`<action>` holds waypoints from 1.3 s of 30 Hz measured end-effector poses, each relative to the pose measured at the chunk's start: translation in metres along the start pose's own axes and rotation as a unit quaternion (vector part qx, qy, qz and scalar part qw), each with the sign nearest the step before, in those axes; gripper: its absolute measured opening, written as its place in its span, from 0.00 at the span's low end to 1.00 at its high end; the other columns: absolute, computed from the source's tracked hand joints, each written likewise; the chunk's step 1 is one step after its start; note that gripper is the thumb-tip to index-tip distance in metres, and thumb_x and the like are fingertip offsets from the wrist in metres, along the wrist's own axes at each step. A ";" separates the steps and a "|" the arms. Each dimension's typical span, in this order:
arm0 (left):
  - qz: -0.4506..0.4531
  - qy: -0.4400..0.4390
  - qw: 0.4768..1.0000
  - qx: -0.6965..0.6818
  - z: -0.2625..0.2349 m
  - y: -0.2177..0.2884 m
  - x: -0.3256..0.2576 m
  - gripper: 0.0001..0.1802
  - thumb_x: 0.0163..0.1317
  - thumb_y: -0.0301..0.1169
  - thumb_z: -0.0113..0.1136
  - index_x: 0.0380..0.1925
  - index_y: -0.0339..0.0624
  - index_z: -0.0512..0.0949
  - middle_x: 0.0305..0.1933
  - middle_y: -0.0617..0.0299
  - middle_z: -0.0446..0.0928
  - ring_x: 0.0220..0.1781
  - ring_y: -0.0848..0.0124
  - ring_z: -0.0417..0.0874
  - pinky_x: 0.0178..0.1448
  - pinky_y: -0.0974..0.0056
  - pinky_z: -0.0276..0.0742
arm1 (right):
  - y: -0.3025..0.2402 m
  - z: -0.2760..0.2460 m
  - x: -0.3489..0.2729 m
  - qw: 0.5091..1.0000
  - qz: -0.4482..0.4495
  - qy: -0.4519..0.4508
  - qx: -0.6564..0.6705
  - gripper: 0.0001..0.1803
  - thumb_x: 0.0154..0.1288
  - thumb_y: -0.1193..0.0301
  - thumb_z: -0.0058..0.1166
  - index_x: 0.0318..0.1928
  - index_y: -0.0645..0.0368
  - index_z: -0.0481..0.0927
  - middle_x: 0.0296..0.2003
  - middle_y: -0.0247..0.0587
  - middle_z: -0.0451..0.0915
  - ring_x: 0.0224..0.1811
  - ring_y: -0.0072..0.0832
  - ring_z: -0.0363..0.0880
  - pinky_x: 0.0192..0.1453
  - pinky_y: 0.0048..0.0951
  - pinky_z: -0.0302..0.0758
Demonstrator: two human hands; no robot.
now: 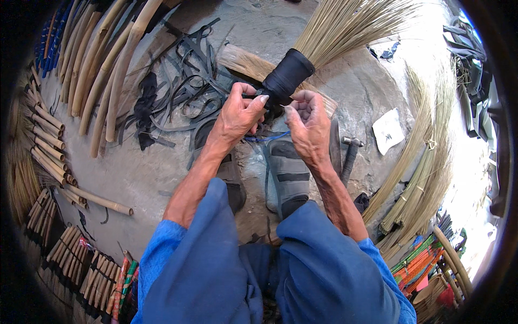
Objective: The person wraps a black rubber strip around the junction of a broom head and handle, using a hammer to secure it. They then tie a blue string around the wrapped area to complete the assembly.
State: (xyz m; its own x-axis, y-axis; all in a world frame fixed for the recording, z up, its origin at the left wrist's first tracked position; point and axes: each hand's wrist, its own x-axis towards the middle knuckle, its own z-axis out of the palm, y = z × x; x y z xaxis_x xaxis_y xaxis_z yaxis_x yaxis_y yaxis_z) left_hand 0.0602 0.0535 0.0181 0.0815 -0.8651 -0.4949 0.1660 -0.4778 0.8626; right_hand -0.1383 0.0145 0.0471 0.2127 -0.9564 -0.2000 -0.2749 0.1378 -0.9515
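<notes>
Both hands (272,116) raised together — fingers curled, pinching.

**Blue sleeves, blue trousers, strapped sandals**

The left hand (237,116) and right hand (308,127) are bare, without gloves or rings. Below them, blue sleeves (162,243) sit pushed up to the elbows. Loose blue trousers (318,270) cover the knees. Grey sandals (288,173) carry dark straps.

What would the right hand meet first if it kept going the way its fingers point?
Most likely the black wrapped neck of the broom, just beyond the right hand, whose fingertips point up and left toward it. Depth is hard to judge.
</notes>
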 end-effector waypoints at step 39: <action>0.025 0.009 0.999 0.024 -0.001 -0.006 0.002 0.31 0.79 0.43 0.70 0.63 0.31 0.65 0.28 0.58 0.85 0.21 0.74 0.80 0.24 0.64 0.74 | -0.010 0.028 0.000 0.996 -0.004 0.011 -0.083 0.17 0.72 0.77 0.66 0.57 0.63 0.75 0.36 0.42 0.85 0.37 0.28 0.87 0.43 0.36 0.85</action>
State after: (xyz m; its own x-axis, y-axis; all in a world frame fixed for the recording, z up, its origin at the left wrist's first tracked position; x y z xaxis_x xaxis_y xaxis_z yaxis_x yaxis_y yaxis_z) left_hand 0.0602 0.0544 0.0117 0.1070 -0.8852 -0.4526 0.1140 -0.4413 0.8901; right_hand -0.1087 0.0200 0.0503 0.1948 -0.9632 -0.1853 -0.4252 0.0873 -0.9009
